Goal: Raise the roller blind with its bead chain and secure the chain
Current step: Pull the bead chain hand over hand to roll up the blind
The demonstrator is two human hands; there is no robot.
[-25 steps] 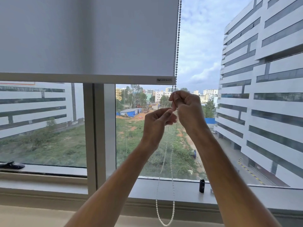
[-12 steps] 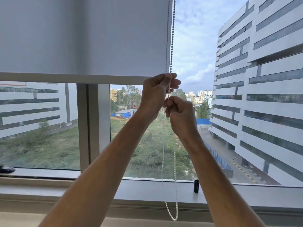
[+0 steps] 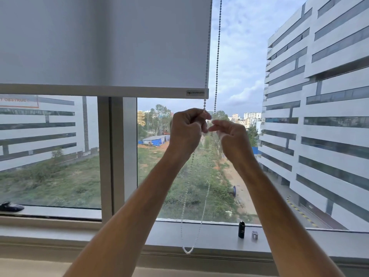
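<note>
The white roller blind [image 3: 103,43] covers the upper left of the window, its bottom bar [image 3: 103,91] level with the top of my hands. Its bead chain [image 3: 217,56] hangs in two strands off the blind's right edge and ends in a loop [image 3: 187,251] near the sill. My left hand [image 3: 186,129] grips the left strand in a fist just below the bar. My right hand [image 3: 231,136] is beside it, with thumb and forefinger pinched together where the right strand comes down. Its other fingers are loosely curled.
A small black cylinder [image 3: 241,229] and a grey clip [image 3: 255,235] stand on the window sill [image 3: 209,234] to the right of the chain loop. A dark object [image 3: 11,207] lies on the left sill. A vertical window post [image 3: 117,156] stands left of my arms.
My left hand has pulled its strand down from above the bar to beside my right hand. The blind's bottom bar has risen slightly. The chain loop swings left.
</note>
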